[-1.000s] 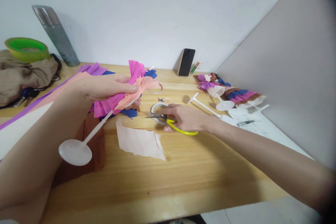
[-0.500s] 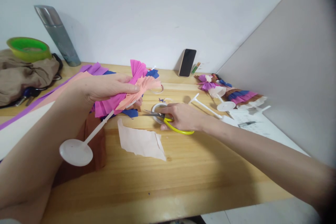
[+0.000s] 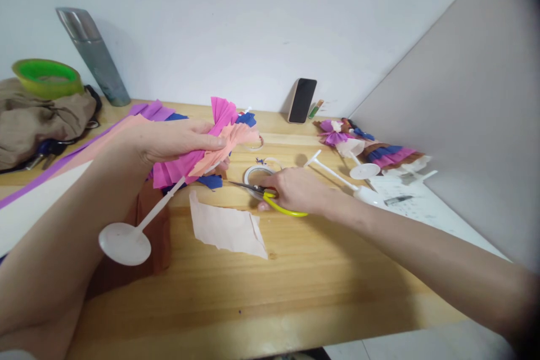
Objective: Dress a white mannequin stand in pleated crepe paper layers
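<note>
Fingers [image 3: 214, 143] of the left hand [image 3: 169, 139] pinch pleated paper [image 3: 176, 170] and a stem [image 3: 154, 213] above the table [image 3: 295, 281] as the right hand [image 3: 298, 190] grips scissors [image 3: 287, 213] over tape [image 3: 246, 176], where a slackened pinch could let the pleats slip.

Grey flask [image 3: 95, 59] w/ silver cap at the back of the bench [image 3: 295, 281], far L, nr a brown cloth [image 3: 36, 124] w/ a yellow-green tape roll [image 3: 47, 90] on top & keys [image 3: 48, 149] by its edge. Blk phone [image 3: 302, 101] leaning on the wall [image 3: 202, 34], sm green tube [image 3: 315, 109] just beside it, 2 dark spots up above.
</note>
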Demonstrator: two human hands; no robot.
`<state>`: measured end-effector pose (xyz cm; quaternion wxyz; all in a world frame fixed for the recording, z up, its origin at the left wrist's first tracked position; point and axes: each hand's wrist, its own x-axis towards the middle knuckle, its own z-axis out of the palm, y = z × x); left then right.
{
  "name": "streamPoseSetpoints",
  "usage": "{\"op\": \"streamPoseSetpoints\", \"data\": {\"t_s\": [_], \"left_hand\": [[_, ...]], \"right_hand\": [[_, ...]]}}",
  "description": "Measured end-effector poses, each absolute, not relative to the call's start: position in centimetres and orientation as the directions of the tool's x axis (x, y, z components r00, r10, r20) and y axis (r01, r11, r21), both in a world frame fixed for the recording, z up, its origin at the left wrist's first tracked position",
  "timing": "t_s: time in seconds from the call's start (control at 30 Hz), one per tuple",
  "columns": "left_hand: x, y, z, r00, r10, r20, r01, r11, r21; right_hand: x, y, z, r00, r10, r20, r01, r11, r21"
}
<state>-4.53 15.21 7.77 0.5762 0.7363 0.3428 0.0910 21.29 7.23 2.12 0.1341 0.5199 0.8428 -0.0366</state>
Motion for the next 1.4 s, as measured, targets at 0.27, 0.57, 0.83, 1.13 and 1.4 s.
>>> {"op": "streamPoseSetpoints", "data": {"t_s": [0.27,0.57,0.83,1.13,1.4], "left_hand": [[-4.8,15.3,7.6,0.74,0.628,-0.239,0.378,-0.096,0.921],[-5.0,14.9,8.4,0.743,0.651,-0.155,0.273,-0.083,0.958],[-5.4,14.6,9.2,0.724,0.68,-0.115,0.3,-0.16,0.941],[-5.1,14.1,8.6,0.713,0.686,-0.142,0.236,-0.045,0.971],[-5.1,14.2,9.1,0.755,0.645,-0.119,0.229,-0.089,0.969]], "right_hand": [[21.7,6.8,1.8,-0.493,0.834,-0.248,0.868,0.492,-0.07],[22.6,5.9,1.4,-0.435,0.895,-0.1,0.895,0.418,-0.154],[23.4,5.1,0.2,-0.525,0.851,0.001,0.842,0.519,-0.148],[22.7,4.0,2.8,-0.539,0.828,-0.155,0.831,0.493,-0.258],[22.8,3.7,2.7,-0.566,0.811,-0.146,0.792,0.486,-0.369]]}}
